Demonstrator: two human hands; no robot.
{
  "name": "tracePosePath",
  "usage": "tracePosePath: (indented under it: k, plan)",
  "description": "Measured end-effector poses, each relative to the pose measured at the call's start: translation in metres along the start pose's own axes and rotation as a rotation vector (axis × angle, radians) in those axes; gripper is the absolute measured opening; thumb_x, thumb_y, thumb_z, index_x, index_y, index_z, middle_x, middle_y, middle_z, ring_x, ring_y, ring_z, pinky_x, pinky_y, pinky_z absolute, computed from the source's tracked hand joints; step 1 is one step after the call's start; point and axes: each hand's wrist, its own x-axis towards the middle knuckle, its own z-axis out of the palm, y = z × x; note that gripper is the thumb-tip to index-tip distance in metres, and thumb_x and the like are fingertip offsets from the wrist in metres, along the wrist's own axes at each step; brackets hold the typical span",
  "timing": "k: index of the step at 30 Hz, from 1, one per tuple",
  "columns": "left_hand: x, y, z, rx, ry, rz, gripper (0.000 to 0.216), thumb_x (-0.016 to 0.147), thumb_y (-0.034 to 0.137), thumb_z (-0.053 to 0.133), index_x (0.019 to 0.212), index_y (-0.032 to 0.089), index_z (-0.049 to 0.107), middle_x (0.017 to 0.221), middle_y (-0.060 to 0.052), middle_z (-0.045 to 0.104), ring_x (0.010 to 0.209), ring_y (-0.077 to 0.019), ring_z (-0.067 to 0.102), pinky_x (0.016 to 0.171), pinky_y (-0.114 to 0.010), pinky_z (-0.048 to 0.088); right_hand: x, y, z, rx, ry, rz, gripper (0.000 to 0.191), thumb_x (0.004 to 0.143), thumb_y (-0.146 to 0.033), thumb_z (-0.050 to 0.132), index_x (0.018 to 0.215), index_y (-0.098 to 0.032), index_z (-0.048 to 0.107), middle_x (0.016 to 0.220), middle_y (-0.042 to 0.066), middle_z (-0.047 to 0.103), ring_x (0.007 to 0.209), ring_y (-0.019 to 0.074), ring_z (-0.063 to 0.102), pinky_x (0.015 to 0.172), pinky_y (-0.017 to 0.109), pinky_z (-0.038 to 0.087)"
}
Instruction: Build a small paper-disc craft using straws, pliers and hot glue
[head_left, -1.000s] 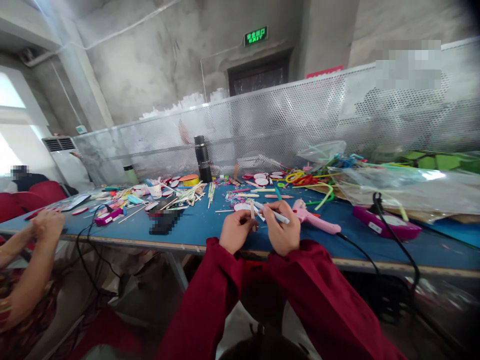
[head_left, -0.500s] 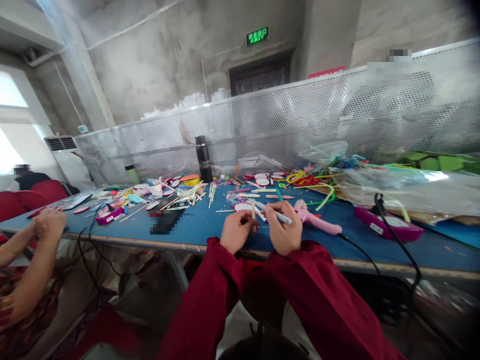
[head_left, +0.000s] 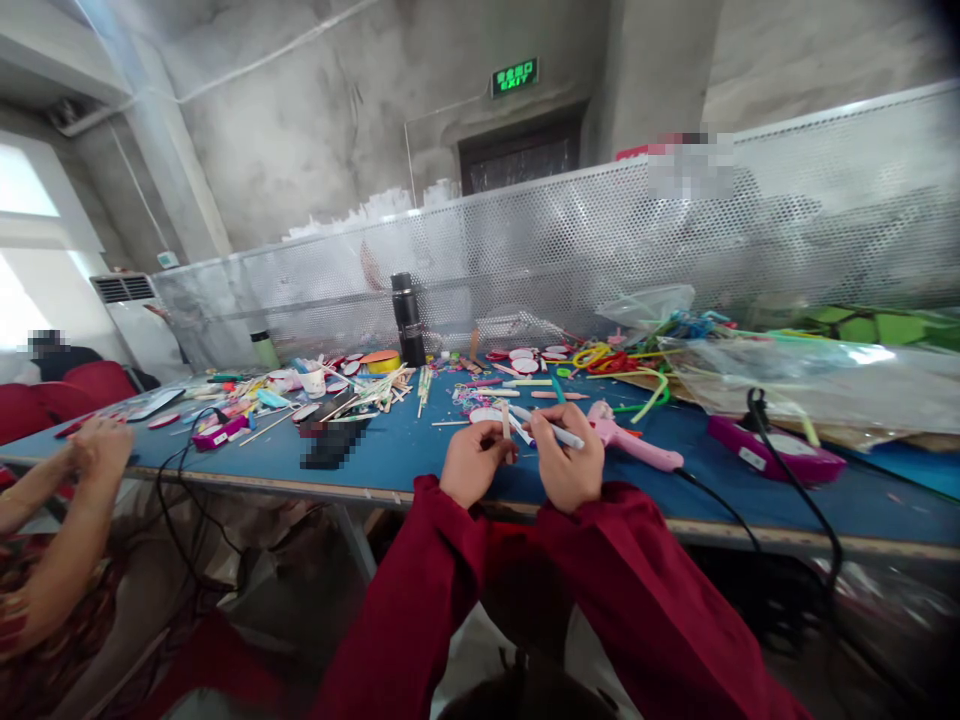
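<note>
My left hand (head_left: 474,462) is closed in a pinch on a small flat wooden stick (head_left: 506,420), held upright above the near side of the table. Close on its right, my right hand (head_left: 568,462) is wrapped round a pale marker pen (head_left: 564,434), whose front end points left toward the stick. Whether the pen touches the stick I cannot tell. Just right of this hand a pink hot glue gun (head_left: 637,445) lies on the table, its cord running off the front edge. Behind my hands are several other pens and a white round piece (head_left: 487,414).
A black bottle (head_left: 407,320) stands before the perforated metal screen (head_left: 330,290). Loose wooden sticks (head_left: 390,392) lie left of centre. Two purple power strips sit on the blue table, one right (head_left: 776,448), one left (head_left: 219,431). At left are another person's clasped hands (head_left: 101,450).
My hands, the stick and the pen stay almost in place. Behind the screen at the right, a person has moved to the left.
</note>
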Motion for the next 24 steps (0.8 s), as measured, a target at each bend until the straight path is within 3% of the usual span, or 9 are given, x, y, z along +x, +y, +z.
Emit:
tracePosePath:
  k: [10,24]
  plan:
    - [-0.0002,0.0000,-0.0005,0.024,0.004,-0.009,0.016,0.079,0.020,0.064,0.092,0.014,0.071,0.070,-0.001,0.066,0.062,-0.0129,0.058,0.061,-0.023,0.047,0.0002,0.0033,0.0019,0.061,-0.001,0.035,0.014,0.087,-0.031,0.058,0.076,-0.022,0.060,0.070,-0.001,0.066,0.063,0.0169,0.060,0.061,0.031,0.046]
    - [0.0020,-0.0032,-0.0015,-0.007,-0.003,-0.025,0.013,0.078,0.022,0.065,0.088,0.014,0.069,0.070,-0.001,0.066,0.063,-0.0127,0.059,0.061,-0.023,0.047,0.0026,0.0017,0.0053,0.073,0.065,0.047,0.012,0.085,-0.026,0.061,0.073,-0.021,0.061,0.067,-0.002,0.066,0.064,0.0170,0.062,0.063,0.032,0.046]
